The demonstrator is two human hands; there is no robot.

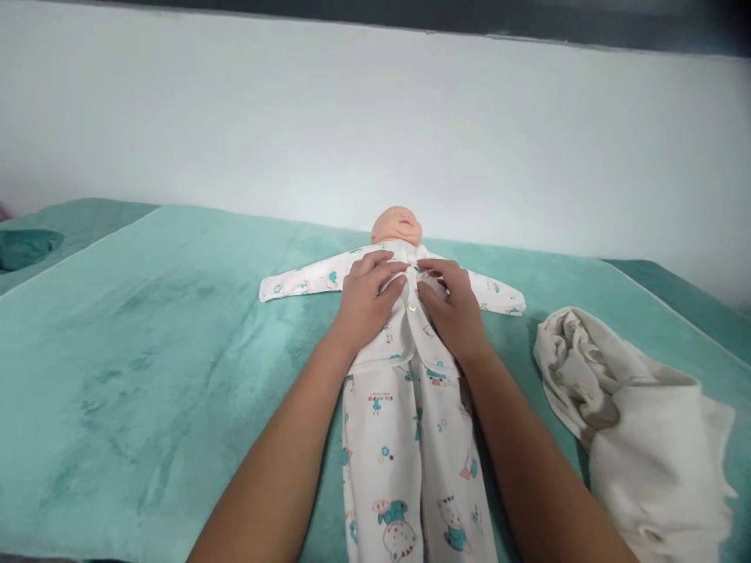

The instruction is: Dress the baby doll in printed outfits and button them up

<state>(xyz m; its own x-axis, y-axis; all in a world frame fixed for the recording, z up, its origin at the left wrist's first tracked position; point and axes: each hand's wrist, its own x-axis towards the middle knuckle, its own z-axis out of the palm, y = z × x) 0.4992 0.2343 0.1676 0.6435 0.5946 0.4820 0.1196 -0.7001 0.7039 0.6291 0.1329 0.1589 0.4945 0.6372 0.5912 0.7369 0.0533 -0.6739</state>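
My left hand [369, 303] and right hand [453, 306] rest on the baby doll's [397, 227] jacket [387, 350], centre frame.
Fingers are half-curled; if they pinch, I cannot tell. Sleeves [302, 283] lie spread, probably keeping the front flat.

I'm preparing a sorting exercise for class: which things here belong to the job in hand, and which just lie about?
In the job:
- left hand, right hand
- printed top, under both hands
- doll
- printed trousers below
- teal cover beneath

Lying about:
- crumpled white cloth, untouched at right

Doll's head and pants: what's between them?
In the head camera's view, the shirt lies between the doll's head and the pants, with the left hand and right hand on it.
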